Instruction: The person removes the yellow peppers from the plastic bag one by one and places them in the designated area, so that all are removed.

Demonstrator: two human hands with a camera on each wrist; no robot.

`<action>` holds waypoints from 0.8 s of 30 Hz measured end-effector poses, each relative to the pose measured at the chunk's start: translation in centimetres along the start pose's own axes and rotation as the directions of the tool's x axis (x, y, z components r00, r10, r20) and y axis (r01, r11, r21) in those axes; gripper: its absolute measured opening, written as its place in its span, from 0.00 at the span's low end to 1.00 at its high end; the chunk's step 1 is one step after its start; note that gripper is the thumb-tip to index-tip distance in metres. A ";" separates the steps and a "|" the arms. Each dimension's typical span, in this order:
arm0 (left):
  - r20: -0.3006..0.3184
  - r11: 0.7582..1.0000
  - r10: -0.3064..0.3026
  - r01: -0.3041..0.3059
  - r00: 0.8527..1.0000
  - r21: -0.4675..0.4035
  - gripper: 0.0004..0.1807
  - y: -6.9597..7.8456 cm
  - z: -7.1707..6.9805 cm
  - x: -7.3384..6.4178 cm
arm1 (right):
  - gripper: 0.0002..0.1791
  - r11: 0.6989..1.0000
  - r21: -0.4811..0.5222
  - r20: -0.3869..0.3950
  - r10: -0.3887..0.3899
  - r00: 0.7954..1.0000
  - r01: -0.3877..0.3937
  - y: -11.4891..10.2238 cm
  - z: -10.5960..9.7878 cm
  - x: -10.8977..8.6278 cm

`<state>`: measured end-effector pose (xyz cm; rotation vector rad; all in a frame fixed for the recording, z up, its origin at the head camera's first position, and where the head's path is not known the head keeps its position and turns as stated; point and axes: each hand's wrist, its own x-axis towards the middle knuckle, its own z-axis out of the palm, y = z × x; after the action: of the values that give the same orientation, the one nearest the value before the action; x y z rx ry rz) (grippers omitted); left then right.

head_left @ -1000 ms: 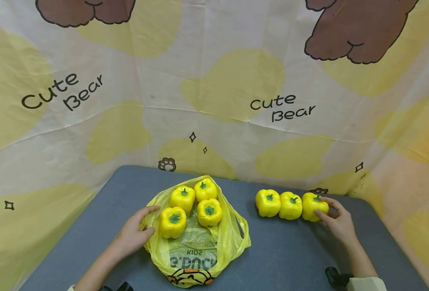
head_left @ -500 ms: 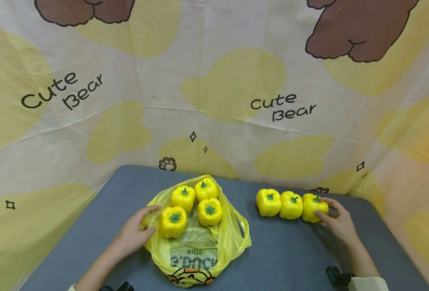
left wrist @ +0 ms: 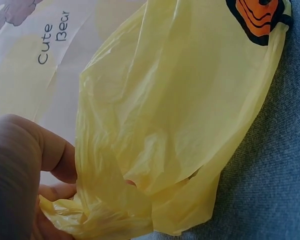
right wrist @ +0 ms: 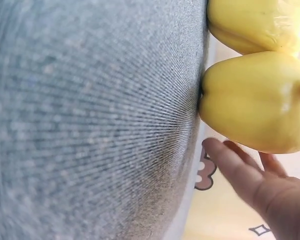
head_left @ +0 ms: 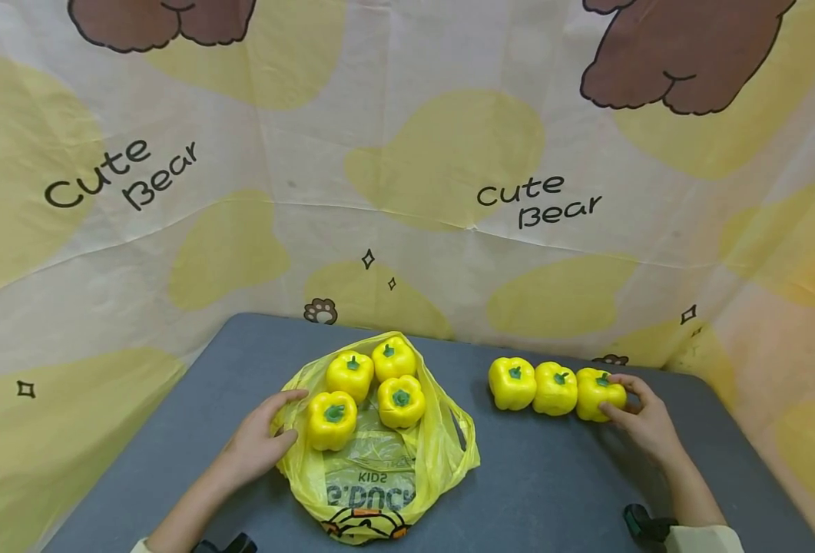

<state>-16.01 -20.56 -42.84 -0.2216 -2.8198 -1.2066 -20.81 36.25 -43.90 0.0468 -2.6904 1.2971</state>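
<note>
At the left, my left hand (head_left: pixel 258 438) grips the side of a yellow plastic bag (head_left: pixel 448 457); in the left wrist view its fingers (left wrist: pixel 60 160) curl round the gathered plastic (left wrist: pixel 110 215). The bag lies with its mouth spread, and several yellow bell peppers with green stems, such as the front left one (head_left: pixel 331 421), sit inside. On the right, my right hand (head_left: pixel 645 426) holds the end bell pepper (head_left: pixel 592 393) of a row of three, thumb on its front. In the right wrist view this pepper (right wrist: pixel 255 102) stands on the table, touching its neighbour (right wrist: pixel 255 22).
The other two bell peppers of the row, the left one (head_left: pixel 511 384) and the middle one (head_left: pixel 554 390), stand near the back edge of the grey table (head_left: pixel 531 491). Behind rises a printed cloth (head_left: pixel 407 153) with bears and lettering.
</note>
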 end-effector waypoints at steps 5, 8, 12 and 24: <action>-0.010 1.000 0.004 -0.004 1.000 0.011 0.29 -0.1 0.0 0.1 | 0.29 0.999 -0.049 -0.018 -0.009 1.000 0.008 -0.3 -0.1 -0.1; -0.010 1.000 0.004 -0.004 1.000 0.012 0.29 -0.1 0.0 0.1 | 0.30 0.998 -0.065 -0.017 0.007 1.000 -0.008 -0.5 -0.2 -0.3; -0.002 1.000 -0.001 0.001 1.000 0.007 0.29 -0.1 0.0 0.1 | 0.32 0.996 -0.082 -0.001 0.024 1.000 -0.025 -0.7 -0.3 -0.6; 0.000 1.000 -0.005 0.005 1.000 0.001 0.29 -0.2 0.1 0.1 | 0.34 0.994 -0.106 -0.093 -0.022 0.995 0.012 -3.0 -0.9 -1.8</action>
<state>-16.18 -20.63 -43.03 -0.2141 -2.8225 -1.2057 -18.69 35.00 -41.29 -0.0038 -2.6677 1.1211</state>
